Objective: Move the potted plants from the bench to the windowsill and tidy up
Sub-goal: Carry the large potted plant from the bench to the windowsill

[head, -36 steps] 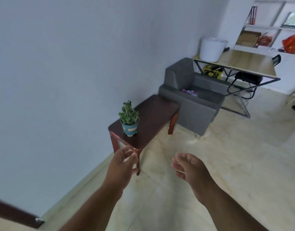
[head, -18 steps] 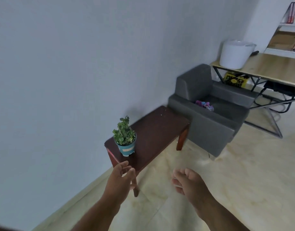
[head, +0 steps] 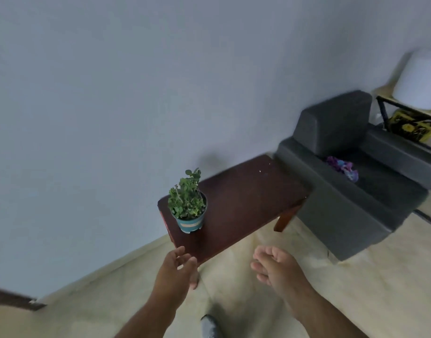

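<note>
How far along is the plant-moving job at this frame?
Done: nothing the frame can confirm; no windowsill is in view. In hand: nothing. The left hand and right hand are both open and empty, reaching toward the bench with no grip on anything. Left: one potted plant stands upright near the bench's near end, untouched; it has to be carried over, then tidying.

One potted plant (head: 188,209), one bench (head: 243,203), one armchair (head: 343,191), one white bucket (head: 419,81), two hands.

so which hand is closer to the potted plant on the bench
Left. The left hand is open just below the potted plant, at the bench corner; the right hand hangs farther right, over the floor.
</note>
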{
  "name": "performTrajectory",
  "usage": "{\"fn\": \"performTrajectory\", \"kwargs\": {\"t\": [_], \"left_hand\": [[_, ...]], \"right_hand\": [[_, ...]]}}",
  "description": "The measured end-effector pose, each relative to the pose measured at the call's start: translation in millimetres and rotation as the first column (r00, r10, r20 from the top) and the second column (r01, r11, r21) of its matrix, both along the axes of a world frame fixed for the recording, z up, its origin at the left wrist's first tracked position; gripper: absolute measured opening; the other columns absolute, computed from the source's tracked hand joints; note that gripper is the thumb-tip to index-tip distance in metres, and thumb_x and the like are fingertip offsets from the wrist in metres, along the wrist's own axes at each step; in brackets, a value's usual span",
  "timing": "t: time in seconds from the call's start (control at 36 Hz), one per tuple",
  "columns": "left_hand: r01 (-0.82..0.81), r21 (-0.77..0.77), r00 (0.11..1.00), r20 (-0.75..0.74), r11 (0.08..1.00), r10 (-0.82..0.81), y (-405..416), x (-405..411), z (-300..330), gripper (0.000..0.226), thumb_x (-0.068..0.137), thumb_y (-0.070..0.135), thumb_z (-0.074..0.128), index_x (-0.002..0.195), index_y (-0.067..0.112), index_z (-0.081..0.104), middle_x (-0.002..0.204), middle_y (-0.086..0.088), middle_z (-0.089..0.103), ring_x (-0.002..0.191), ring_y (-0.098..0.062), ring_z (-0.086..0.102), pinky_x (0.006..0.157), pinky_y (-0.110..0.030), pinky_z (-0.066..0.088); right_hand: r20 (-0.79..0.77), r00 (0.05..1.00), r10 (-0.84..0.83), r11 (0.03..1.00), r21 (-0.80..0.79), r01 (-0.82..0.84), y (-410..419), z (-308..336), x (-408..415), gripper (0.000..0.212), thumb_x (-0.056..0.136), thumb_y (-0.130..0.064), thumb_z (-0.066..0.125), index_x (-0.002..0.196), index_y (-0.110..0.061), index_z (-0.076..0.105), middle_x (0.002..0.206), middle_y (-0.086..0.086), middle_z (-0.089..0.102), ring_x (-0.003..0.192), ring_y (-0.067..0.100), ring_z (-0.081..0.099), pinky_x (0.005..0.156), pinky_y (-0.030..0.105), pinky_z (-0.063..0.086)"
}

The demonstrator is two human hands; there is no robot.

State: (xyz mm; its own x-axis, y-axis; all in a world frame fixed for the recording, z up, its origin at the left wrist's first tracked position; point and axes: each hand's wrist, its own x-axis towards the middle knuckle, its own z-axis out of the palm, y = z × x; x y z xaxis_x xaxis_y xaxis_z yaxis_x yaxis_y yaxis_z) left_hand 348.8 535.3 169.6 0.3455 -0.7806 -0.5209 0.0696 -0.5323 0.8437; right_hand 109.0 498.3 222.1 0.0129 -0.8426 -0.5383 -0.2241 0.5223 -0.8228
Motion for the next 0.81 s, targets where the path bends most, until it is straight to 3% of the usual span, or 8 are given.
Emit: {"fn": "performTrajectory", "kwargs": {"t": [0.08,0.25,0.36,0.5,0.64,0.75,0.81], "left_hand": [[-0.064,-0.001,0.997,-0.049,0.998,0.064,-31.3,5.4,-19.8,0.046,0.094,0.016,0.068,0.136,0.016,0.050,0.119,-0.007,0.065,0.108,-0.032,0.067,0.088,-0.051,0.057],[-0.156,0.053,0.979,-0.127,0.986,0.162,-88.0,16.8,-54.5,0.051,0.095,0.010,0.066,0.141,0.013,0.045,0.127,-0.011,0.060,0.101,-0.024,0.066,0.070,-0.038,0.057],[-0.197,0.104,0.970,-0.124,0.975,0.209,-116.8,28.5,-79.5,0.054,0.094,0.010,0.067,0.143,0.014,0.045,0.129,-0.011,0.059,0.113,-0.027,0.064,0.070,-0.036,0.057],[-0.235,0.140,0.967,-0.069,0.962,0.246,-143.1,37.6,-121.9,0.055,0.093,0.013,0.068,0.143,0.016,0.045,0.127,-0.008,0.060,0.110,-0.025,0.064,0.077,-0.043,0.059],[-0.283,0.138,0.954,-0.062,0.949,0.294,-168.5,40.1,-173.6,0.053,0.093,0.021,0.069,0.141,0.022,0.046,0.129,-0.003,0.060,0.111,-0.020,0.063,0.076,-0.036,0.058],[-0.315,0.088,0.946,-0.057,0.945,0.320,-188.5,43.1,-202.9,0.041,0.092,0.026,0.071,0.126,0.035,0.051,0.121,0.011,0.066,0.103,-0.012,0.068,0.076,-0.034,0.058],[-0.316,0.067,0.947,-0.045,0.946,0.319,-198.5,46.3,-215.9,0.045,0.089,0.031,0.073,0.129,0.034,0.051,0.113,0.014,0.069,0.097,-0.013,0.071,0.075,-0.030,0.057]], "right_hand": [[-0.034,0.998,0.050,0.999,0.022,-0.049,-33.2,-9.0,8.1,0.036,0.101,-0.027,0.059,0.132,-0.010,0.059,0.112,0.003,0.073,0.102,0.012,0.073,0.082,0.024,0.059],[-0.114,0.985,0.128,0.990,0.073,-0.120,-100.6,-32.7,24.3,0.035,0.100,-0.026,0.061,0.131,-0.011,0.059,0.104,0.002,0.075,0.098,0.014,0.074,0.084,0.028,0.060],[-0.110,0.983,0.148,0.985,0.104,-0.136,-141.7,-60.9,38.3,0.038,0.099,-0.024,0.062,0.134,-0.010,0.057,0.110,-0.001,0.071,0.099,0.012,0.073,0.083,0.029,0.061],[-0.066,0.984,0.167,0.974,0.163,-0.155,-179.1,-110.3,55.6,0.034,0.098,-0.026,0.065,0.130,-0.015,0.058,0.111,-0.002,0.070,0.092,0.008,0.076,0.078,0.023,0.061],[-0.021,0.976,0.219,0.956,0.204,-0.210,-220.4,-170.1,82.9,0.036,0.099,-0.024,0.063,0.133,-0.014,0.057,0.116,-0.001,0.068,0.094,0.007,0.075,0.077,0.023,0.057],[0.006,0.966,0.258,0.946,0.202,-0.254,-246.4,-205.4,102.8,0.040,0.099,-0.023,0.063,0.137,-0.013,0.055,0.118,-0.003,0.067,0.099,0.010,0.073,0.079,0.024,0.056],[0.029,0.959,0.282,0.938,0.202,-0.282,-257.7,-221.7,111.8,0.041,0.099,-0.023,0.063,0.139,-0.016,0.053,0.118,-0.006,0.067,0.099,0.009,0.073,0.080,0.025,0.057]]}}
